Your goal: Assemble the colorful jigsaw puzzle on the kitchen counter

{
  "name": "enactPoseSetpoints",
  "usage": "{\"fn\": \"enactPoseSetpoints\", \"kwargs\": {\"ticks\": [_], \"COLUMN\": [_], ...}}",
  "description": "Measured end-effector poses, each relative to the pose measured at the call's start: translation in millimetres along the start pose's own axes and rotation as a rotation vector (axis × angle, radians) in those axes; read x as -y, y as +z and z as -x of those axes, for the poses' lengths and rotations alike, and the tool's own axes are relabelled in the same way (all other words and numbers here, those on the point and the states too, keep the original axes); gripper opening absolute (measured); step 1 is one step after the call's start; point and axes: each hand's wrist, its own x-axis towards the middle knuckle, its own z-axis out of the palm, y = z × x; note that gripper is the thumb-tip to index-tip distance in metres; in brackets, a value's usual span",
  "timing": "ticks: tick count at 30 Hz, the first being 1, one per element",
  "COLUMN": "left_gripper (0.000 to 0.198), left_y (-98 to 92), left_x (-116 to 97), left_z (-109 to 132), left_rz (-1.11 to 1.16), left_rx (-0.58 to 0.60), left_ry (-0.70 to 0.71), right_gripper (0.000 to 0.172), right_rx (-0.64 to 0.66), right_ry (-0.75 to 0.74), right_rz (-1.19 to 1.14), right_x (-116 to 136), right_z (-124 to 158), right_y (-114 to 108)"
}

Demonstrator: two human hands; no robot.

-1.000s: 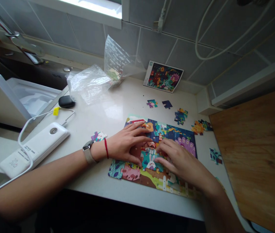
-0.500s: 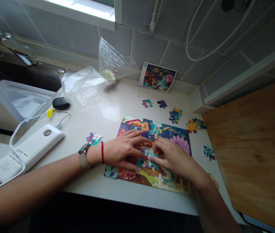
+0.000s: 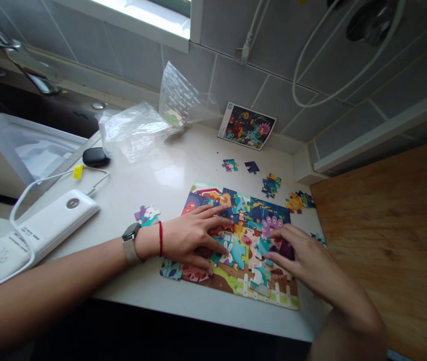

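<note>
A colourful, mostly assembled jigsaw puzzle (image 3: 253, 281) lies on the white counter (image 3: 183, 170) in front of me. My left hand (image 3: 192, 238) rests flat on the puzzle's left half, fingers spread and stretched out. It wears a watch and a red string at the wrist. My right hand (image 3: 303, 253) hovers low over the puzzle's right side, fingers extended and apart, with nothing visible in it. Loose pieces (image 3: 271, 184) lie beyond the puzzle, and one loose piece (image 3: 146, 214) sits left of it near my wrist.
A reference picture card (image 3: 246, 126) leans on the tiled wall. Clear plastic bags (image 3: 141, 128) lie at the back left. A white power bank (image 3: 36, 230) with cable and a black case (image 3: 95, 157) sit left. A wooden board (image 3: 390, 235) borders the right.
My right hand has drawn away from the puzzle's centre toward its right side, uncovering the middle pieces. My left hand has stayed flat on the left half. The view shifted slightly.
</note>
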Motion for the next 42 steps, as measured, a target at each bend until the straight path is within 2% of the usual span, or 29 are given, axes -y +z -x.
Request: {"fn": "enactPoseSetpoints", "kwargs": {"ticks": [3, 5, 10, 15, 19, 24, 32, 35, 42], "left_gripper": [0.050, 0.043, 0.022, 0.021, 0.022, 0.022, 0.024, 0.023, 0.022], "left_y": [-1.2, -2.7, -5.6, -5.0, -5.0, -6.6, -6.5, -6.7, -6.8], "left_x": [2, 4, 10, 12, 13, 15, 17, 18, 19], "left_z": [0, -1, -2, -3, -4, -5, -4, -3, -2], "left_rz": [0.011, 0.018, -0.001, -0.008, 0.023, 0.027, -0.015, -0.024, -0.043], "left_rx": [-0.060, -0.112, -0.198, -0.219, -0.261, -0.272, -0.270, -0.262, -0.240], "left_ry": [-0.014, -0.037, -0.063, -0.059, -0.040, -0.018, 0.004, -0.003, -0.021], "right_gripper": [0.042, 0.046, 0.041, 0.032, 0.031, 0.026, 0.030, 0.030, 0.030], "right_rx": [-0.023, -0.054, -0.067, -0.051, -0.085, -0.180, -0.312, -0.341, -0.528], "right_ry": [0.041, 0.056, 0.081, 0.067, 0.104, 0.129, 0.121, 0.121, 0.117], "right_rz": [0.085, 0.110, 0.041, -0.073, -0.151, -0.217, -0.266, -0.288, -0.382], "right_x": [-5, -6, -5, -3, 0, 7, 15, 16, 26], "right_z": [17, 23, 23, 17, 19, 29, 48, 52, 54], "right_y": [17, 27, 29, 22, 25, 35, 56, 66, 98]}}
